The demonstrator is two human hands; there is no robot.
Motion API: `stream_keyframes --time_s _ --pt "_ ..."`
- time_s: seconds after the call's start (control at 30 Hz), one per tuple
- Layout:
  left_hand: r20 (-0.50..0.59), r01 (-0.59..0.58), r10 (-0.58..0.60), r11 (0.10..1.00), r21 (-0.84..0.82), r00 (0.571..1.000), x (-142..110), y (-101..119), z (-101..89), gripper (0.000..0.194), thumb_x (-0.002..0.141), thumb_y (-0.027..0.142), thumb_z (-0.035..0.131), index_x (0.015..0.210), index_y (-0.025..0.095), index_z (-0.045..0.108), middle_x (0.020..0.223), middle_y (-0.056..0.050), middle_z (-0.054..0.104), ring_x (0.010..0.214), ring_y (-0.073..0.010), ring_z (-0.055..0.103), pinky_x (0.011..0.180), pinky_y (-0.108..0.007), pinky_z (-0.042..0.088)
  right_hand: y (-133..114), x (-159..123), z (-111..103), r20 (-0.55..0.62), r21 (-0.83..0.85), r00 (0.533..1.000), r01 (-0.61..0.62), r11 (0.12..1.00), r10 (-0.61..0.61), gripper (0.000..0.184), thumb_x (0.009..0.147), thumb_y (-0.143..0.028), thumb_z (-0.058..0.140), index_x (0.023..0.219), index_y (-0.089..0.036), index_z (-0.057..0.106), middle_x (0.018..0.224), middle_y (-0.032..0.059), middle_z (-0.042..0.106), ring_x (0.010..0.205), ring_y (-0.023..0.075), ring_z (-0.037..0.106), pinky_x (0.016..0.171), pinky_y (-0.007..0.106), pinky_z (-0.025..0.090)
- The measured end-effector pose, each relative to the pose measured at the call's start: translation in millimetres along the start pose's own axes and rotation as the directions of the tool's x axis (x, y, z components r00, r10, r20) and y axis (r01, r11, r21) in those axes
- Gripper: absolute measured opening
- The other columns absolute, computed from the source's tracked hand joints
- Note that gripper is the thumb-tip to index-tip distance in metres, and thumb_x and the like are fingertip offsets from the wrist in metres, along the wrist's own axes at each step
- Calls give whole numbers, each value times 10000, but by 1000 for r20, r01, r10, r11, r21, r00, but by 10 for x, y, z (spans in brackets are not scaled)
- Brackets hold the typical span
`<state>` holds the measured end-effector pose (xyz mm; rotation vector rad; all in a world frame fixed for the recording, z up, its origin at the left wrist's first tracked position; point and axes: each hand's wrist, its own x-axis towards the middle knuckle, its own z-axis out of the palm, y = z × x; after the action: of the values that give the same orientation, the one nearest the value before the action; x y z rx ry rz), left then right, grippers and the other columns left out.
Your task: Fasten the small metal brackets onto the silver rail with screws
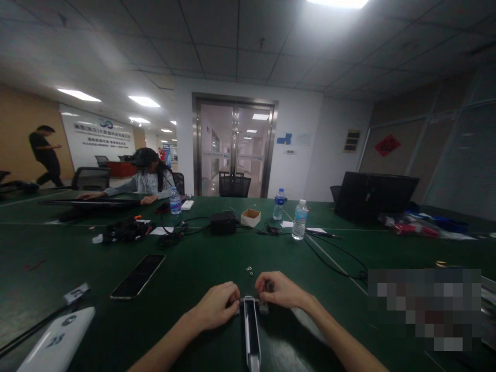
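A long, narrow device with a white frame and a dark face lies on the green table, pointing away from me. At its far end are small metallic pieces, partly covered by my fingers. My left hand, with a ring on one finger, is closed with its fingertips at the left of that end. On the other side, my right hand is closed, thumb and fingers curled together above a small greyish piece. What either hand grips is too small to make out. Several tiny light rings lie just beyond the hands.
A phone and a white device marked 28 lie to the left. Beyond are a black box, an open small box, cables and water bottles. A person sits across the table.
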<state>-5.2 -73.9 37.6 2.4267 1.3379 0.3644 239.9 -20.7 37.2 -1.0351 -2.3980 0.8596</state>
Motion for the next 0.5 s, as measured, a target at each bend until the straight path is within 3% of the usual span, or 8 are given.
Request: stream_keyframes --time_s 0.17,0.27,0.5 --pt "23 26 -26 999 -19 999 -21 46 -33 109 915 248 475 962 209 565 955 -16 587 826 -164 557 671 -248 410 163 7 -92 -196 -302 981 -67 951 6 176 831 -163 544 975 -167 644 961 54 651 895 173 599 808 272 453" --pt "20 24 -24 1000 -5 1000 -27 78 -48 103 912 242 478 956 208 564 953 -18 586 819 -167 563 668 -251 417 247 2 -84 -152 -369 986 -115 922 62 225 857 -230 549 1056 -183 643 1032 68 631 960 197 588 837 292 450" --pt "18 8 -9 999 43 1000 -26 118 -57 112 909 235 473 954 201 570 946 -23 588 801 -172 569 653 -254 418 245 13 -43 -78 -394 995 -89 915 63 246 896 -254 504 1059 -236 687 1043 61 611 968 190 575 843 279 440"
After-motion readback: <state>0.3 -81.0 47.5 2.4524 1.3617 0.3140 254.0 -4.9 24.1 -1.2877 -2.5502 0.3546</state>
